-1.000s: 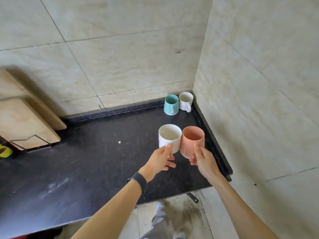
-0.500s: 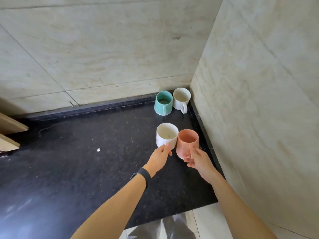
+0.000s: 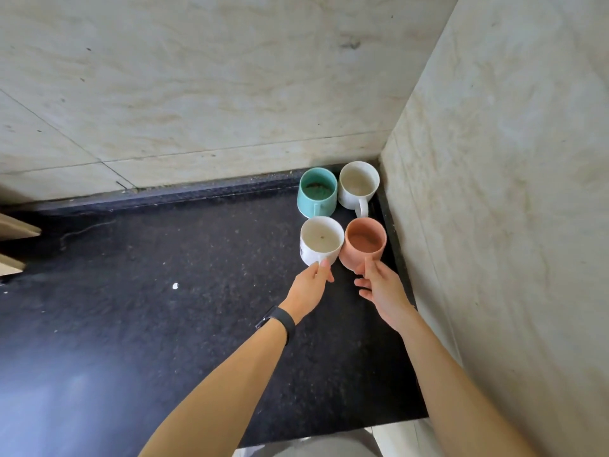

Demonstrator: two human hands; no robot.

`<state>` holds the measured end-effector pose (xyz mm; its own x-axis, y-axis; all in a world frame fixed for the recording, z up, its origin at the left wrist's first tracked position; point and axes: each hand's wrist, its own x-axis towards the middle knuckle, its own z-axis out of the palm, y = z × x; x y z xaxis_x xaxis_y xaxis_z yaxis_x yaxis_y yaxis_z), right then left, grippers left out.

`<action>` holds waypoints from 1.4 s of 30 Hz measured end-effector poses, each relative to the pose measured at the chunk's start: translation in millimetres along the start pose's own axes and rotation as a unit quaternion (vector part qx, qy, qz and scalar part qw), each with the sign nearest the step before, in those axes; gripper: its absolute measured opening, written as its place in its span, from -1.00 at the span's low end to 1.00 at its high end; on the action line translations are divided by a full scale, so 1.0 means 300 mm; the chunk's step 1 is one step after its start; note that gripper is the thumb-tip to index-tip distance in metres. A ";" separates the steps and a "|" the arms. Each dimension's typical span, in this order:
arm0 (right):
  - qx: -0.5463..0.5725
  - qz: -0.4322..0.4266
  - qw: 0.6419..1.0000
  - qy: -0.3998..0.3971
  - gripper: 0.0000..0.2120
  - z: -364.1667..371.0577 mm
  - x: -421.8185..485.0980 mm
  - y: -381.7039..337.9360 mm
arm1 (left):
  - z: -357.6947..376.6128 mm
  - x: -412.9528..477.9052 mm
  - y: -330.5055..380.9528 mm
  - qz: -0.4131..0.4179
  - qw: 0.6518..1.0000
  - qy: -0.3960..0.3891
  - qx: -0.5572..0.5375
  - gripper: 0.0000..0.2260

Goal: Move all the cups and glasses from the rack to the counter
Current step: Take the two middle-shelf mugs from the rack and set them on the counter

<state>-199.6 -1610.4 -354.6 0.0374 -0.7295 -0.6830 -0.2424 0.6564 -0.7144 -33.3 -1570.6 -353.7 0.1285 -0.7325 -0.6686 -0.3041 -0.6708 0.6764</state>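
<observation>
My left hand (image 3: 311, 285) grips a white mug (image 3: 321, 240) by its near side, low over the black counter (image 3: 164, 308). Beside it my right hand (image 3: 379, 288) holds a terracotta-pink mug (image 3: 364, 245) by its handle side. The two mugs touch each other. Whether their bases rest on the counter I cannot tell. Just behind them, in the far right corner, a teal mug (image 3: 317, 196) and another white mug (image 3: 358, 189) stand upright side by side. The rack is out of view.
Tiled walls close the counter at the back and the right (image 3: 494, 192). A wooden board edge (image 3: 13, 232) shows at the far left. A small white speck (image 3: 175, 285) lies on the counter. The counter's front edge runs below my arms.
Both hands have carried the white and pink mugs farther back toward the corner, close up behind the teal and white mugs. The view has shifted right, so the wooden boards are mostly gone.
</observation>
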 end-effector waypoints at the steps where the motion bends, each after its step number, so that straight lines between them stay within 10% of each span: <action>1: -0.003 0.004 1.000 0.010 -0.70 0.001 0.005 0.013 | 0.008 0.006 -0.004 -0.002 1.000 0.003 0.009 -0.56; 28: 0.046 0.035 0.994 0.097 -0.73 0.016 0.026 -0.018 | 0.020 0.027 0.013 -0.049 0.996 -0.014 0.071 -0.56; 42: -0.322 -0.133 0.933 0.090 -0.81 0.026 -0.304 -0.153 | -0.341 -0.245 -0.007 0.050 0.970 0.032 0.235 -0.53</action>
<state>-184.4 -1572.5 -260.7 0.0302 -0.9090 -0.4157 -0.7819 0.2376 -0.5763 54.5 -1527.3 -274.4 0.1307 -0.8066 -0.5765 -0.7133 -0.4804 0.5104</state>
